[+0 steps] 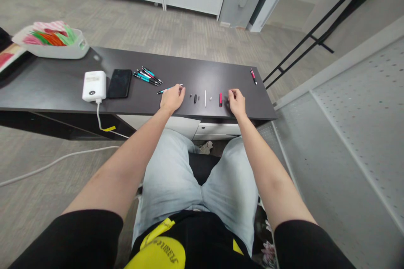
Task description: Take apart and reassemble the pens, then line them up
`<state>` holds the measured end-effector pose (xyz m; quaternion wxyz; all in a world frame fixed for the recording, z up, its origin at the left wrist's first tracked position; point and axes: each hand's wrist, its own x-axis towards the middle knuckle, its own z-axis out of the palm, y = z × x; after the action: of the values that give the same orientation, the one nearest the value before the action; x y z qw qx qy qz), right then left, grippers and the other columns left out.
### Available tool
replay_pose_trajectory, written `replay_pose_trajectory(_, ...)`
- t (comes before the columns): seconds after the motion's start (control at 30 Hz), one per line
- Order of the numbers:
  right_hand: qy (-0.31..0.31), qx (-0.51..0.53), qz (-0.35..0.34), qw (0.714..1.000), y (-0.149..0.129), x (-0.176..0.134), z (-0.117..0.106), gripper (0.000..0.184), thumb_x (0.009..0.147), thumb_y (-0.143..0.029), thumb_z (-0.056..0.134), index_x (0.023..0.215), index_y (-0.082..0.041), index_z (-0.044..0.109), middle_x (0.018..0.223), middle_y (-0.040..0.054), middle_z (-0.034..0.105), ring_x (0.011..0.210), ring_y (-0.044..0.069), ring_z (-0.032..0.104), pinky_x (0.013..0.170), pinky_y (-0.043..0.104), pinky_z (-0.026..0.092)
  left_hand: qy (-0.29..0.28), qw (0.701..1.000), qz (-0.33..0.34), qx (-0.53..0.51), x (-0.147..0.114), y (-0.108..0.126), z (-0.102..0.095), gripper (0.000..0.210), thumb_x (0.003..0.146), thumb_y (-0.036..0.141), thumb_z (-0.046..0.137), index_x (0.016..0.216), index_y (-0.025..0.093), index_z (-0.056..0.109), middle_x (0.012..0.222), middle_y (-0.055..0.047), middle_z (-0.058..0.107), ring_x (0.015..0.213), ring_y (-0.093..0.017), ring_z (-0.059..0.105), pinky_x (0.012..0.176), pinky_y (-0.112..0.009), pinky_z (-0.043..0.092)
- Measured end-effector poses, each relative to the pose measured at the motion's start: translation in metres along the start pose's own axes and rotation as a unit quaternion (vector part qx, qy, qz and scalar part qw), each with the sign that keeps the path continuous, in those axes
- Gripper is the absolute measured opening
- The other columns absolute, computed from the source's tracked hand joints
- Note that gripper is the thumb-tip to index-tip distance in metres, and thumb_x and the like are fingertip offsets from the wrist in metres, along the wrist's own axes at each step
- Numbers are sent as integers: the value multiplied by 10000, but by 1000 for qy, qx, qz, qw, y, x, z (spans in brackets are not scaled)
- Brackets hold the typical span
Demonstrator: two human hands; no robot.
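My left hand [173, 98] is closed at the table's middle, its fingers curled against a blue pen [163, 91] whose two ends show past them. My right hand [237, 101] rests with fingers curled in, and nothing shows in it. Just left of it stands a short red barrel with a dark end [220, 100]. Between my hands lie separate pen parts: a thin white refill [205, 98], a small whitish piece [211, 98], a black oblong piece [195, 98], a tiny dark piece [198, 98] and another dark bit [190, 96].
Several blue, black and red pens [147, 76] lie in a pile on the dark table [189, 69]. Left of them are a black phone-like slab [119, 83], a white charger with cable [94, 86] and a white basket [63, 52]. A red pen [253, 76] lies far right.
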<state>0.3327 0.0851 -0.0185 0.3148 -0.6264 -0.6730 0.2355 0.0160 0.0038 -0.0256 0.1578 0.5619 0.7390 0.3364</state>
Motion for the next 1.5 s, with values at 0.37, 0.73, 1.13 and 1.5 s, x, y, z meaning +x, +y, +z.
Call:
replay_pose_trajectory(0.37,-59,-135,-91,985,-8,-12,11,302,1049,-508,769,913,-300,597,1183,157,819,1189,396,749,1173,561,545,20,999,20,18,-3,-3,-7,177,1204,355,576,1208,256,723,1159,-107,817,1134,-309,735,1061,-410,519)
replay_pose_trajectory(0.73,-64,-108,-105,987,-9,-10,14,234,1151,-358,567,949,-289,661,1248,159,825,1201,359,748,1167,505,559,-56,974,206,75,-21,68,13,132,1049,367,831,1097,266,760,1317,-157,807,1354,-434,670,1273,-626,355)
replay_pose_trajectory(1.13,-4,152,12,988,1,-2,13,241,1107,-518,609,1084,-284,658,1119,107,876,1009,270,822,1007,392,652,-69,985,149,44,-8,91,55,321,981,398,909,739,303,720,1254,-168,839,1391,-515,598,1237,-747,329)
replay_pose_trajectory(1.5,-29,102,-69,992,4,-6,12,186,1026,-444,677,1132,-292,694,1331,103,878,902,253,762,978,402,642,-41,988,138,-60,-27,50,20,91,1093,337,740,1008,346,771,1141,-91,880,1154,-348,815,1242,-565,510)
